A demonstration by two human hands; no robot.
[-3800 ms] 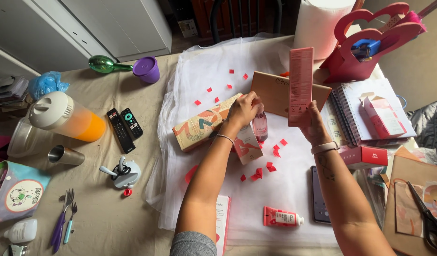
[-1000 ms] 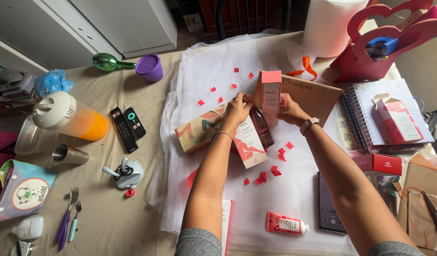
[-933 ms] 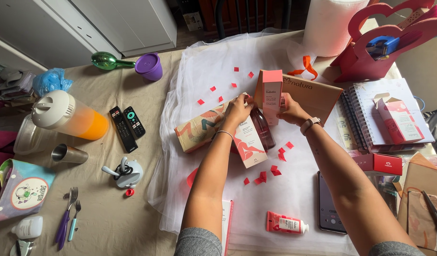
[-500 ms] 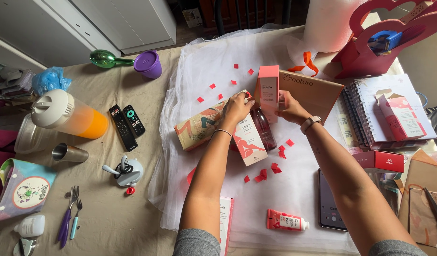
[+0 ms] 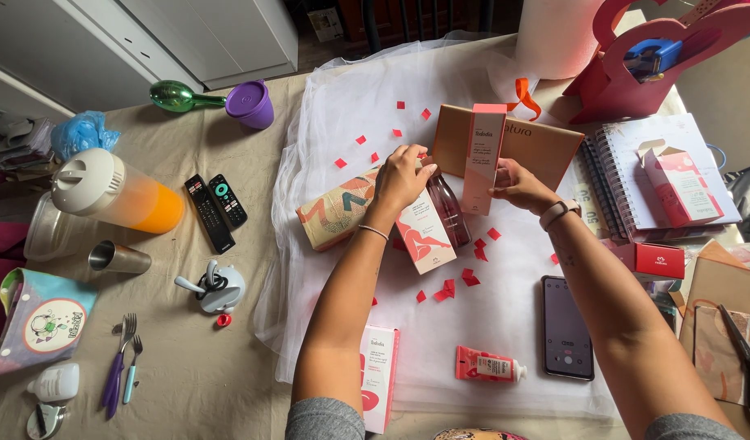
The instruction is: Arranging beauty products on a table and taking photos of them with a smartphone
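Right hand (image 5: 517,186) pinches the lower edge of a tall pink carton (image 5: 483,157), fingers closed on it, carton standing upright with its long axis running 12 to 6 o'clock. It stands against the front of a flat tan box (image 5: 546,147) that lies behind it toward 12.

Left hand (image 5: 403,175) is curled, palm down, fingers bent over the top end of a dark pink bottle (image 5: 449,209); looks like a grip on the cap end, but the fingertips are hidden, so how firm the hold is, cannot tell. Bottle lies flat, long axis roughly 11 to 5, just beside the carton at its 8 o'clock. Right hand is the nearer one to the carton, left the nearer one to the bottle.

Touching or overlapping the bottle at 8 o'clock is a white-and-pink box (image 5: 424,236), with a patterned box (image 5: 338,210) lying at 9 of the left hand. All on a white sheer cloth (image 5: 342,106) strewn with red paper bits (image 5: 447,289).

Open room: bare cloth at 6 o'clock between the forearms. Toward 3, a notebook (image 5: 619,163) and a small red box (image 5: 656,259) crowd the edge. Phone (image 5: 567,327) and a pink tube (image 5: 489,365) lie at 5 to 6, near the table's front edge.
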